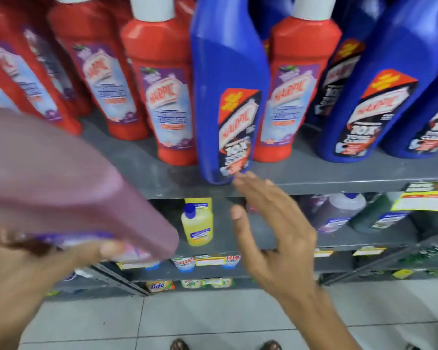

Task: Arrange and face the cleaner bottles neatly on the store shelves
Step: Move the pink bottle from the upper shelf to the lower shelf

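Right hand: grip lying open, fingers spread, fingertips just touching the base of the blue bottle (upright at the shelf edge, directly above). Left hand: grip closing around a blurred mauve bottle, tilting, clear of the shelf.

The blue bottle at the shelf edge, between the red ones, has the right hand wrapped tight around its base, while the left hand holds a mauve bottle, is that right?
Not quite. In the head view the right hand is open, its fingertips just at the base of the blue bottle, not wrapped around it. The left hand does hold the mauve bottle.
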Demonstrator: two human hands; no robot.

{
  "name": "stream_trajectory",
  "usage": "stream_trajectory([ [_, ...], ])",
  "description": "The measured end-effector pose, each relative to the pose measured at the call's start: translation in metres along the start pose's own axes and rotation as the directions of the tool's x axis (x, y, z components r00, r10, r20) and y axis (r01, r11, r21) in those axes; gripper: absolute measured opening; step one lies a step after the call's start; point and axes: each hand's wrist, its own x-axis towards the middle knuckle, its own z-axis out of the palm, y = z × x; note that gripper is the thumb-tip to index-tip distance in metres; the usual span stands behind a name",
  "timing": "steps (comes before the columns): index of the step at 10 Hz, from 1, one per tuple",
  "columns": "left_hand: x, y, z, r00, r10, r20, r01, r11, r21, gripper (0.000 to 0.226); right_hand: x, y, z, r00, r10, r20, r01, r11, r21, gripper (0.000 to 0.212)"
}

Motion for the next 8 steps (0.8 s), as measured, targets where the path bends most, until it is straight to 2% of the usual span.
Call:
stream_trajectory([
  [1, -0.047, -0.003, 0.051, 0.993, -0.09, 0.08, 0.079, 0.988, 0.136, 0.1, 0.012, 0.068, -0.05, 0.996, 0.09, -0.023, -0.092, 0.992, -0.09, 0.033],
  [2, -0.072, -0.03, 0.092, 0.981, -0.185, 0.057, 0.179, 0.98, 0.091, 0.105, 0.017, 0.101, -0.072, 0.995, 0.083, -0.052, -0.089, 0.986, -0.141, 0.035],
  [3, -0.08, -0.08, 0.157, 0.943, -0.299, 0.147, 0.271, 0.945, 0.182, 0.104, 0.033, 0.133, -0.093, 1.0, 0.008, -0.005, -0.009, 0.986, -0.164, 0.037],
  [4, -0.062, -0.116, 0.195, 0.933, -0.335, 0.128, 0.311, 0.934, 0.178, 0.107, 0.034, 0.144, -0.086, 0.996, -0.034, 0.08, 0.047, 0.984, -0.173, 0.039],
  [5, -0.044, -0.143, 0.234, 0.917, -0.387, 0.097, 0.373, 0.917, 0.141, 0.097, 0.043, 0.166, -0.08, 0.97, -0.087, 0.225, 0.125, 0.979, -0.162, 0.036],
  [6, -0.032, -0.152, 0.254, 0.906, -0.412, 0.101, 0.399, 0.908, 0.13, 0.089, 0.042, 0.174, -0.075, 0.97, -0.11, 0.218, 0.148, 0.975, -0.167, 0.032],
  [8, -0.011, -0.178, 0.282, 0.914, -0.399, 0.076, 0.379, 0.905, 0.195, 0.097, 0.041, 0.176, -0.068, 0.983, -0.107, 0.152, 0.13, 0.98, -0.153, 0.028],
])
